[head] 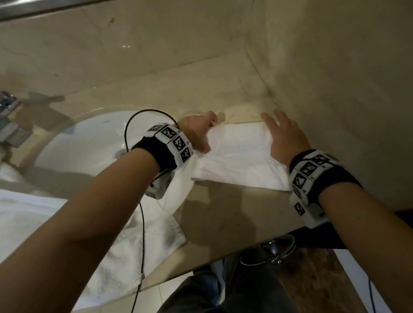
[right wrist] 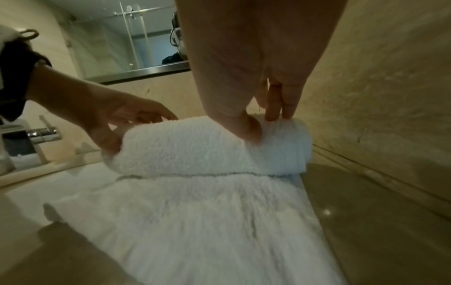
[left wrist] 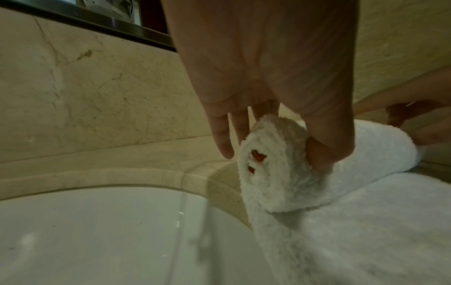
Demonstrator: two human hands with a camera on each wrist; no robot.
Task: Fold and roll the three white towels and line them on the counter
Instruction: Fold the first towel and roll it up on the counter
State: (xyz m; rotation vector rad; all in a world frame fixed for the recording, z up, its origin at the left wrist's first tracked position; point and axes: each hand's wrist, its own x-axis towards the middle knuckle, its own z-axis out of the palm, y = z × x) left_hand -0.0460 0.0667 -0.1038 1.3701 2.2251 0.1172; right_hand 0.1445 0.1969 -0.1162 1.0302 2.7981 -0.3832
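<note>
A white towel [head: 242, 161] lies folded in a long strip on the beige counter [head: 232, 213], right of the sink. Its far end is rolled into a thick roll [right wrist: 195, 146], also seen end-on [left wrist: 280, 173] in the left wrist view. My left hand [head: 200, 134] holds the roll's left end, thumb in front and fingers behind [left wrist: 268, 146]. My right hand [head: 280, 132] pinches the roll's right end between thumb and fingers [right wrist: 266, 123]. More white towels [head: 0, 220] lie heaped over the counter's left front, partly draped into the sink.
The white sink basin [head: 90, 145] lies left of the towel, with a chrome faucet [head: 6, 117] at its far left. A marble side wall [head: 369, 86] stands close on the right and a backsplash behind. A metal ring [head: 269, 250] hangs below the counter edge.
</note>
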